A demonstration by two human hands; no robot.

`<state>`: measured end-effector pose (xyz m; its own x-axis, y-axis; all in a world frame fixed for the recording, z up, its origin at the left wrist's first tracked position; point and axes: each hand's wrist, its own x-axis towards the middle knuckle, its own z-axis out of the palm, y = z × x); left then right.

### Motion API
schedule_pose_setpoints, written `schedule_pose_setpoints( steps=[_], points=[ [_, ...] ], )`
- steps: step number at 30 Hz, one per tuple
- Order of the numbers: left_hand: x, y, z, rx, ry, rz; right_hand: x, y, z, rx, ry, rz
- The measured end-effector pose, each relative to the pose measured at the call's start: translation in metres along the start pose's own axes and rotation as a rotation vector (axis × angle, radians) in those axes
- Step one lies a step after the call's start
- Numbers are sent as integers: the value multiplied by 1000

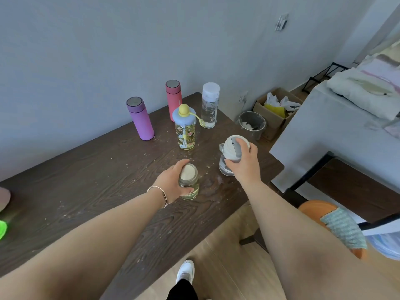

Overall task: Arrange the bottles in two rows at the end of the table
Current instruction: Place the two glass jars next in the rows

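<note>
**Gripping two bottles at table end**

Left hand (173, 182) closed around small glass bottle (188, 183); right hand (243, 162) gripping white-lidded bottle (229, 155). Both upright on dark table (86, 180), nearest row. Purple flask (140, 118), pink flask (173, 98), clear bottle (209, 106), cartoon bottle (185, 127) stand beyond.

We are in a lived-in room of a home: folded bedding (363, 92) piled at right, a cardboard box (273, 118) stuffed with plastic bags beside a small waste bin (252, 124) on the wood-look floor (227, 256), and a dusty dark wood-grain worktop (97, 169) against a bare pale wall (108, 50).
</note>
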<state>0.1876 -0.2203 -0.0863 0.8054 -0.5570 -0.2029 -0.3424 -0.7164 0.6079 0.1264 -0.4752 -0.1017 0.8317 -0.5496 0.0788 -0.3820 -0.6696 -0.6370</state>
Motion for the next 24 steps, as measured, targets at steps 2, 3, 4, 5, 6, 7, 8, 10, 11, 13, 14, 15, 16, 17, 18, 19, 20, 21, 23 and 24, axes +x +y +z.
schedule_pose_setpoints(
  steps=[2, 3, 4, 5, 6, 7, 8, 10, 11, 13, 14, 15, 16, 17, 18, 19, 20, 21, 23, 24],
  points=[
    [-8, 0, -1, -23, 41, -28, -10, -1, -5, 7, -6, -17],
    [-13, 1, -2, -31, 64, -44, -16, -2, -7, 14, -11, -26],
    [-18, 2, -4, -42, 88, -60, -21, -3, -9, 21, -17, -37],
    [-24, 3, -5, -54, 115, -75, -27, -6, -11, 24, -25, -49],
    [-30, 4, -7, -67, 142, -88, -32, -9, -13, 24, -36, -62],
    [-37, 5, -9, -81, 171, -102, -38, -13, -15, 24, -49, -76],
    [-45, 7, -11, -95, 197, -116, -43, -18, -17, 27, -63, -91],
    [-60, 8, -16, -119, 244, -147, -53, -29, -20, 38, -93, -124],
    [-68, 8, -19, -125, 265, -163, -59, -35, -21, 40, -108, -140],
    [-85, 8, -25, -136, 309, -193, -69, -49, -21, 36, -131, -177],
    [-94, 6, -29, -141, 330, -207, -75, -57, -20, 37, -141, -196],
    [-102, 3, -33, -144, 347, -219, -81, -64, -18, 40, -153, -211],
    [-111, 0, -37, -145, 365, -231, -86, -72, -15, 47, -164, -226],
    [-121, -4, -41, -147, 381, -244, -93, -80, -12, 61, -176, -238],
    [-130, -9, -45, -151, 398, -255, -98, -87, -8, 81, -191, -246],
    [-140, -15, -49, -156, 417, -267, -105, -95, -4, 101, -209, -256],
    [-150, -22, -54, -158, 439, -279, -111, -103, 0, 113, -227, -270],
    [-159, -29, -59, -162, 457, -295, -117, -112, 5, 120, -242, -289],
    [-179, -45, -70, -165, 488, -331, -131, -132, 17, 132, -269, -319],
    [-189, -56, -75, -167, 501, -347, -138, -142, 24, 136, -283, -331]
  ],
)
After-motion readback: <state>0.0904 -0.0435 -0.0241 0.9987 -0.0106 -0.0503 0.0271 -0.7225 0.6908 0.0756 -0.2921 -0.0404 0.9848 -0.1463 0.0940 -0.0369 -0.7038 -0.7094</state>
